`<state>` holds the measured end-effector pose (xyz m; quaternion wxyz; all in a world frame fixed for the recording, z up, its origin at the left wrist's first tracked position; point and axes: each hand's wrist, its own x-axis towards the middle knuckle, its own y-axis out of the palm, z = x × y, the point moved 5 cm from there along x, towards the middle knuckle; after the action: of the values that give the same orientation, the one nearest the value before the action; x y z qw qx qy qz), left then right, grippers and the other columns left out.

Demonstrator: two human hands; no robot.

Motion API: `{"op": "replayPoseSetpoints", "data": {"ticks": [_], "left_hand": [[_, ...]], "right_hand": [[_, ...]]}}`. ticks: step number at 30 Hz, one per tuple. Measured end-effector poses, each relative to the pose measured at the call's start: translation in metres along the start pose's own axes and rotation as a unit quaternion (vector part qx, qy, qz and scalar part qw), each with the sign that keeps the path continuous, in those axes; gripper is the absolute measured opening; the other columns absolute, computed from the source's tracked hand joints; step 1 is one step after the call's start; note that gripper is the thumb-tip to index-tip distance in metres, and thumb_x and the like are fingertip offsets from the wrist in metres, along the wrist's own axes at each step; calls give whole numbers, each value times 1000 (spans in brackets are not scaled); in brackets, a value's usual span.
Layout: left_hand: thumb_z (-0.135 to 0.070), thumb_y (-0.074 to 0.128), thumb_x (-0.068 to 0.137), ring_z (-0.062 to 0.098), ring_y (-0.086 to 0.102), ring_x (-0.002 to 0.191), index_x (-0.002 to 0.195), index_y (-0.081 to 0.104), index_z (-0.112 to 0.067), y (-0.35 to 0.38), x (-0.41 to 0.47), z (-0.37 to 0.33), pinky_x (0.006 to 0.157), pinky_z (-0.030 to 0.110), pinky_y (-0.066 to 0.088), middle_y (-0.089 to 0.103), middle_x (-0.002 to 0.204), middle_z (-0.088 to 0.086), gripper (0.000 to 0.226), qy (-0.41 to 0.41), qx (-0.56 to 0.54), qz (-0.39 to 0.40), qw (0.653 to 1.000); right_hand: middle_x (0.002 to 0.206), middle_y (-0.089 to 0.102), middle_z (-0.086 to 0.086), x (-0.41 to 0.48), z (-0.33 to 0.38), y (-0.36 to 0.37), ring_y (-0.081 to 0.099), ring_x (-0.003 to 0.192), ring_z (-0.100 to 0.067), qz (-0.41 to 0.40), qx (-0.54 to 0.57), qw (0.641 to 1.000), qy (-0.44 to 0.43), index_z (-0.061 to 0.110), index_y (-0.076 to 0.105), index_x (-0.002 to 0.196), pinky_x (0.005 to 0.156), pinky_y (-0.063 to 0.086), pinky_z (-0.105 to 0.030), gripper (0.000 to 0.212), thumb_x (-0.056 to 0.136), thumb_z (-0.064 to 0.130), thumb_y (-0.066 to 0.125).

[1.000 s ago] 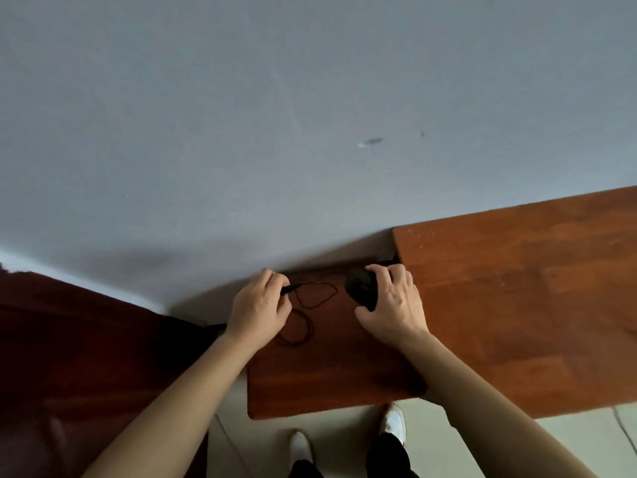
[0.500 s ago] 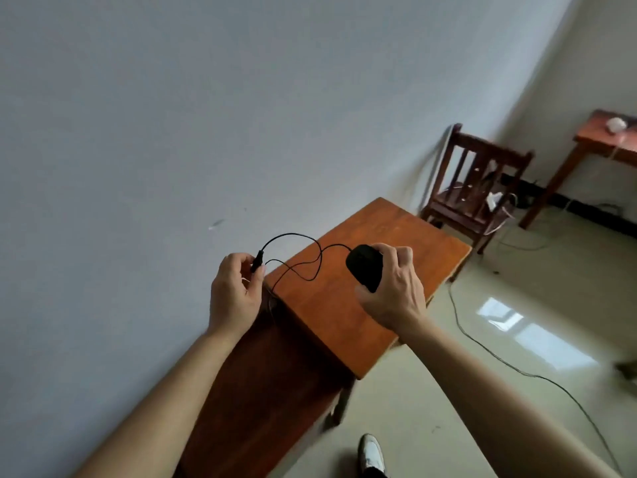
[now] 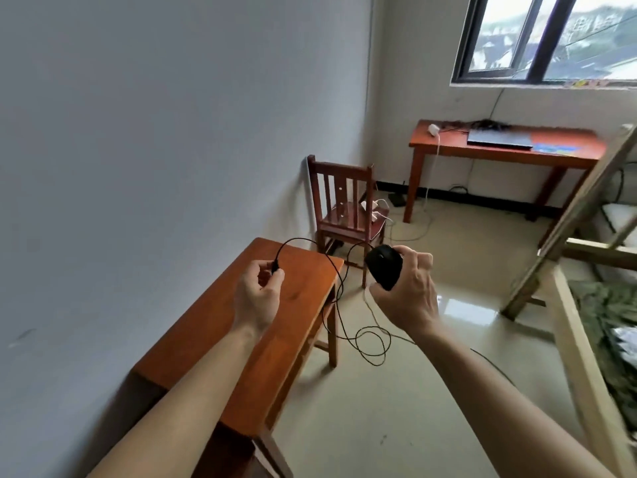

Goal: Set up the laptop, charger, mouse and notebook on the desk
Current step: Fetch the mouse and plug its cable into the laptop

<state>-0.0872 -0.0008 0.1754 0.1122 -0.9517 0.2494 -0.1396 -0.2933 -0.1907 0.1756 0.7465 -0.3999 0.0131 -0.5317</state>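
- Since the earlier frame, the mouse (image 3: 384,270) has moved past the small table's (image 3: 275,305) edge, toward the desk (image 3: 448,146).
- Desk: under the window (image 3: 551,36), well apart from both hands; closed laptop (image 3: 498,139) on it.
- Right hand (image 3: 410,294): fingers curled round the mouse, in the air.
- Left hand (image 3: 258,298): pinches the cable plug (image 3: 275,269); slack cable (image 3: 370,328) loops below.
- Step: carrying the mouse over. Next, likely: walk to the desk, set it beside the laptop.
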Motion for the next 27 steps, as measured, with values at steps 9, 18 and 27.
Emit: {"op": "replayPoseSetpoints", "data": {"ticks": [9, 18, 27], "left_hand": [[-19, 72, 84, 13, 44, 39, 74, 63, -11, 198, 59, -8, 38, 19, 34, 62, 58, 4, 15, -280, -187, 49, 940], [-10, 60, 91, 8, 56, 51, 75, 62, -10, 320, 139, -1, 44, 16, 41, 63, 67, 2, 15, -373, -229, 167, 883], [-13, 60, 92, 9, 46, 40, 70, 60, -10, 441, 311, 13, 39, 17, 34, 56, 53, 0, 22, -405, -242, 255, 844]], "right_hand": [[115, 34, 2, 105, -145, -71, 53, 90, -25, -32, -23, 998, 52, 23, 43, 132, 76, 49, -32, 72, 69, 28, 78], [116, 35, 0, 217, -223, -50, 59, 94, -31, -38, -36, 994, 97, 21, 44, 133, 86, 55, -41, 73, 69, 27, 78], [113, 31, 4, 362, -285, -4, 55, 90, -26, -75, -77, 982, 156, 23, 44, 133, 84, 47, -31, 72, 69, 31, 77]]}}
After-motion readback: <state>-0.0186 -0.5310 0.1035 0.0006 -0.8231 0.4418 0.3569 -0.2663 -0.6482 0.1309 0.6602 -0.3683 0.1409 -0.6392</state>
